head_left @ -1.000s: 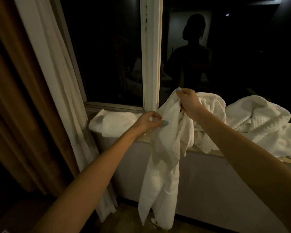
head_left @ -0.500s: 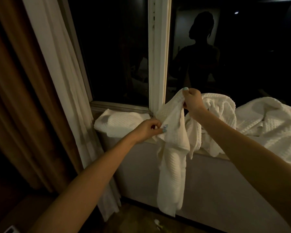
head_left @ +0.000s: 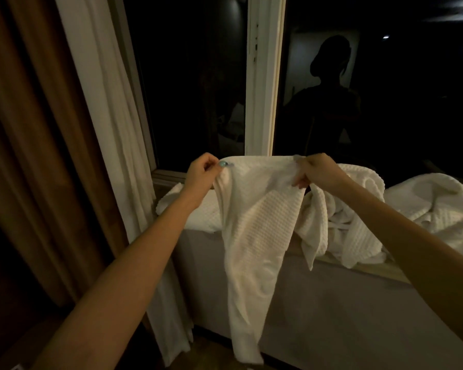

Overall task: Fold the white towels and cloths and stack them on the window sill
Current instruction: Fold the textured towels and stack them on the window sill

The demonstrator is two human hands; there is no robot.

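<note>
Towel (head_left: 257,222) held up by its top edge
I've got left hand (head_left: 202,169) and right hand (head_left: 316,170) each pinching a top corner; it hangs below them, in front of the sill (head_left: 364,268).

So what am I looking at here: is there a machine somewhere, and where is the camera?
No machine here: a person works bare-handed, filmed by a wide-angle camera worn on their head, looking forward and down. The left hand and right hand each pinch the top edge of a white waffle towel, which hangs down in front of the window sill. On the sill lie a flatter white cloth at the left and crumpled white heaps to the right. The dark shape in the window glass is the person's reflection.
</note>
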